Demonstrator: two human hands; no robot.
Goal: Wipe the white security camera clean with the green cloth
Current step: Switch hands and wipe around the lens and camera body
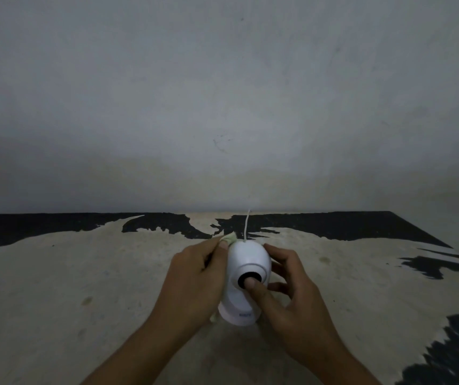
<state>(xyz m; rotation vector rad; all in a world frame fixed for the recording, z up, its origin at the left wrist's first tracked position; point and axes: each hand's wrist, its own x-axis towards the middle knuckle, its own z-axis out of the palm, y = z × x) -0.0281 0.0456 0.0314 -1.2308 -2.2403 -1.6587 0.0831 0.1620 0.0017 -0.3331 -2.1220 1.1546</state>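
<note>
The worn, pale beige table point(111, 273) with ragged black patches of remaining coating along its far edge and at its right side runs wide and bare to the left, its far edge meeting a plain grey wall point(222, 93). Near centre, the left hand point(192, 276) presses a crumpled pale green cloth point(229, 238) against the left flank of the camera, its fingers closed together on the cloth, which peeks out at the hand's 1 o'clock. The smooth white egg-shaped plastic security camera point(246, 269) stands upright on its round base, long axis vertical, its round black lens ring facing the viewer at 6 o'clock; a small bluish mark on the base is too blurred to read. A thin white cord point(247, 225) rises from the camera at 12 o'clock toward the wall. The right hand point(292, 295) grips the camera's right side, thumb on the lens, fingers curled round the shell. More bare table lies to the right.
</note>
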